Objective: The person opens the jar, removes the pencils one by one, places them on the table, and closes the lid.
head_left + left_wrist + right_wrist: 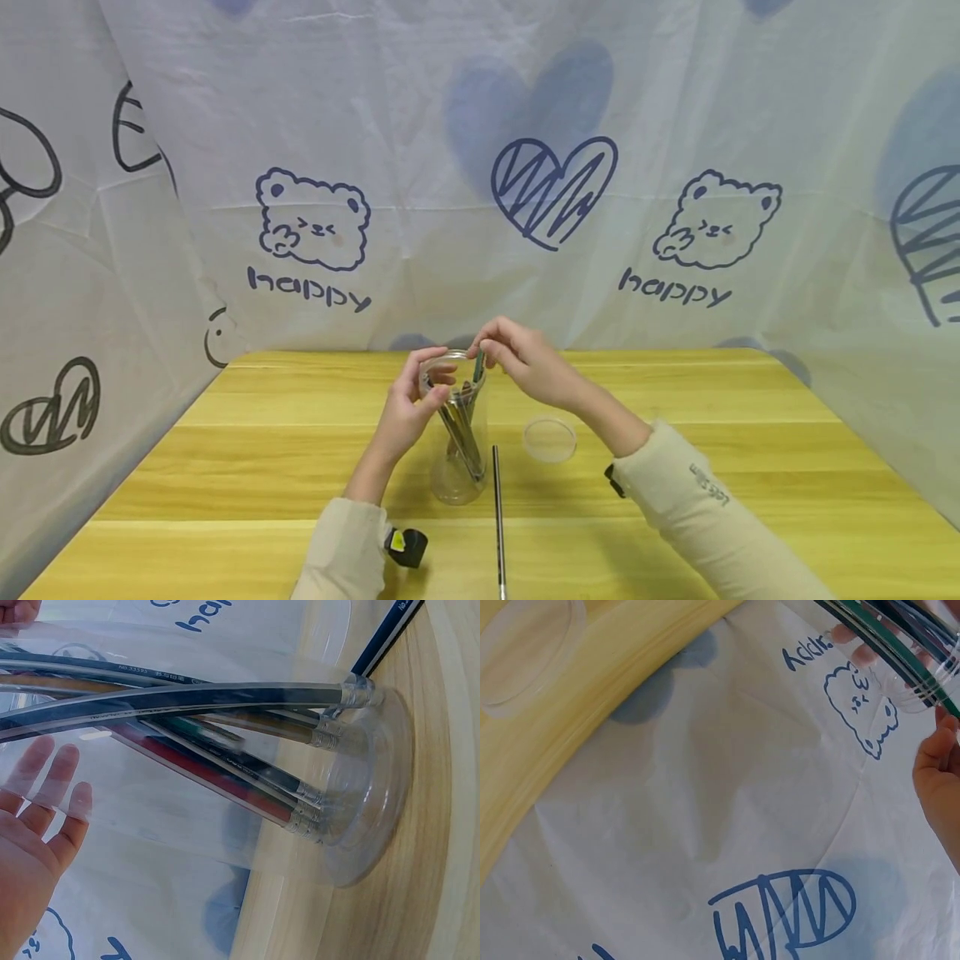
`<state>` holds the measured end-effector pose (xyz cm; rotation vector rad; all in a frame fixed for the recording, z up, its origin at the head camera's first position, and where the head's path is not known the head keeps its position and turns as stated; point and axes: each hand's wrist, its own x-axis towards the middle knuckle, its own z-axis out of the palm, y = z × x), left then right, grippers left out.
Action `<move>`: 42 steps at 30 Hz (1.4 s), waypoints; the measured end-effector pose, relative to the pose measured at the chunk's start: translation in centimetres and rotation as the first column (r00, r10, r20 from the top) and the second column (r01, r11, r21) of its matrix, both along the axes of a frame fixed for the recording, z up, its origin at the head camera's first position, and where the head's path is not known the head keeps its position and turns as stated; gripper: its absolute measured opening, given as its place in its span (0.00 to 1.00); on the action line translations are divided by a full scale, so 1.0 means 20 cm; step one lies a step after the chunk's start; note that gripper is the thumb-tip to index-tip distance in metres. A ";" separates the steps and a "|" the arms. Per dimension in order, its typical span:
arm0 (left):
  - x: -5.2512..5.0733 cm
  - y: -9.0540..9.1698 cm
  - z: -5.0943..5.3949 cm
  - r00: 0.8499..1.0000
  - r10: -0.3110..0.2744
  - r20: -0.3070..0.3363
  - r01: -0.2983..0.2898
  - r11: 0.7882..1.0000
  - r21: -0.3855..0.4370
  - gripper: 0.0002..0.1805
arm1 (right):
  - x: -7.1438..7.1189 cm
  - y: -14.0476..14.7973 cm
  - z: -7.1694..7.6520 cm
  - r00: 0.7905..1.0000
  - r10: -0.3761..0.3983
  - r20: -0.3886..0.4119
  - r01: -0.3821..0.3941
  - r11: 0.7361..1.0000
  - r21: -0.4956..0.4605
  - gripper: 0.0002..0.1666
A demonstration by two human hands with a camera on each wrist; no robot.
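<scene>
A tall clear plastic jar [456,490] stands upright on the table, with several pencils [460,429] leaning inside it. My left hand [402,408] holds the jar near its rim, thumb at the front and fingers round the far side. At the mouth, my right hand [528,362] pinches the upper end of a green pencil [478,367]. The right wrist view shows that green pencil [891,646] running down into the jar beside darker ones. In the left wrist view, the pencils' metal-banded ends [304,817] lie near the jar's base.
A dark pencil [499,517] lies on the wooden table [675,533], just right of the jar and pointing toward me. Behind it to the right is a round clear lid [550,440]. A printed white cloth [450,275] hangs along the table's back edge.
</scene>
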<state>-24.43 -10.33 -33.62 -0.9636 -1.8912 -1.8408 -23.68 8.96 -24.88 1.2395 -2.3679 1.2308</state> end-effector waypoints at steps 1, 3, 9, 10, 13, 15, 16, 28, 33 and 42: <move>0.00 0.00 0.00 1.000 -0.001 0.000 0.001 1.000 0.001 0.28 | 0.00 0.00 0.00 1.000 -0.002 0.009 0.003 1.000 -0.029 0.07; 0.00 0.00 0.00 1.000 -0.001 0.000 0.001 1.000 -0.001 0.28 | 0.01 -0.01 0.00 1.000 0.000 0.027 0.002 0.997 -0.071 0.06; -0.01 -0.01 0.00 1.000 -0.003 0.000 0.003 1.000 -0.002 0.29 | 0.01 -0.02 0.00 0.996 0.014 0.083 -0.002 0.989 -0.148 0.05; 0.00 -0.01 0.00 1.000 -0.004 0.001 0.004 1.000 -0.002 0.28 | 0.01 -0.02 0.00 0.996 0.021 0.089 -0.006 0.986 -0.167 0.05; -0.01 -0.01 0.00 1.000 -0.009 0.007 0.009 1.000 -0.004 0.26 | 0.01 -0.02 0.01 0.992 0.052 0.119 -0.023 0.971 -0.236 0.02; -0.01 0.00 0.01 1.000 0.000 0.012 0.001 1.000 -0.012 0.25 | 0.01 -0.02 0.01 0.988 0.069 0.138 -0.029 0.961 -0.275 0.04; 0.00 0.00 0.01 1.000 0.004 0.013 -0.004 1.000 -0.016 0.25 | 0.01 -0.02 0.01 0.987 0.076 0.142 -0.031 0.955 -0.295 0.06; 0.00 0.00 0.01 1.000 0.008 0.006 -0.008 1.000 -0.018 0.28 | 0.00 -0.01 0.02 0.996 0.082 -0.044 -0.093 0.910 -0.405 0.06; 0.00 0.00 0.01 1.000 -0.003 0.004 0.003 1.000 -0.006 0.27 | 0.01 -0.01 0.03 0.993 0.064 -0.097 -0.100 0.898 -0.429 0.05; 0.00 0.00 0.00 1.000 -0.005 0.008 0.005 1.000 0.004 0.28 | 0.01 -0.01 0.08 0.968 -0.109 -0.226 -0.022 0.861 -0.508 0.15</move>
